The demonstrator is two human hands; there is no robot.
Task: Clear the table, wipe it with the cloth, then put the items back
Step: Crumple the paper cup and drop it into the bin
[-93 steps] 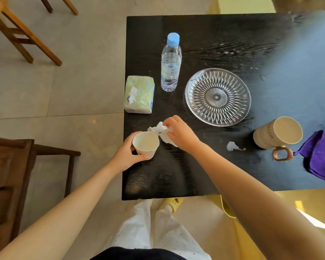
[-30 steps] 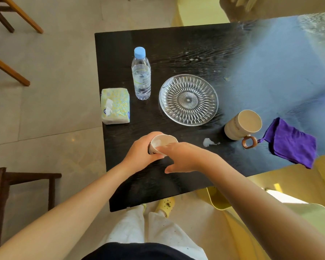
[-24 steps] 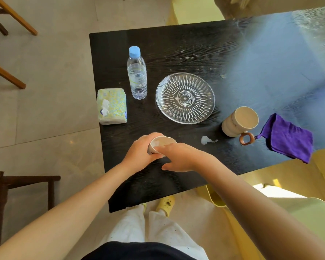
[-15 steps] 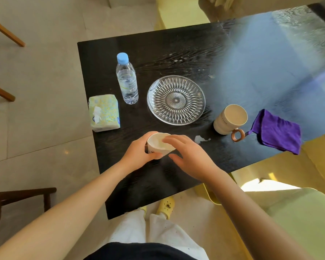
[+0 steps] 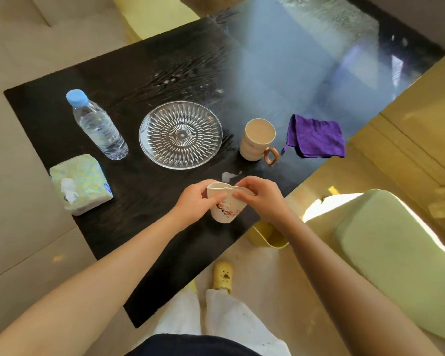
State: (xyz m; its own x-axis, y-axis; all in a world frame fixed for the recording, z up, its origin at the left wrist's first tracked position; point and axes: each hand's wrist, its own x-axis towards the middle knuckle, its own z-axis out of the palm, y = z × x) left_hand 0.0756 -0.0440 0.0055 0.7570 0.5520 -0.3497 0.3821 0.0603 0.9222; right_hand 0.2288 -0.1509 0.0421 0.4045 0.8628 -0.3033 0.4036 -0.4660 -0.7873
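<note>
Both hands hold a white paper cup (image 5: 224,210) with a pink flower print above the near edge of the black table (image 5: 139,75). My left hand (image 5: 194,201) grips its left side; my right hand (image 5: 260,199) pinches its rim, which is squeezed out of round. On the table stand a water bottle (image 5: 98,127), a clear glass plate (image 5: 181,134), a beige mug (image 5: 257,140) with a brown handle, a tissue pack (image 5: 81,183) and a purple cloth (image 5: 316,136). A small white scrap (image 5: 230,176) lies just beyond the cup.
A yellow bin (image 5: 267,235) stands on the floor under the table's near right edge. A pale green seat (image 5: 401,263) is at the right. My legs and a yellow shoe (image 5: 222,277) are below the table edge.
The crumpled tissue went from my right hand into the cup. The cup has lifted off the table and both hands now squeeze it; my view swung left and closer.
</note>
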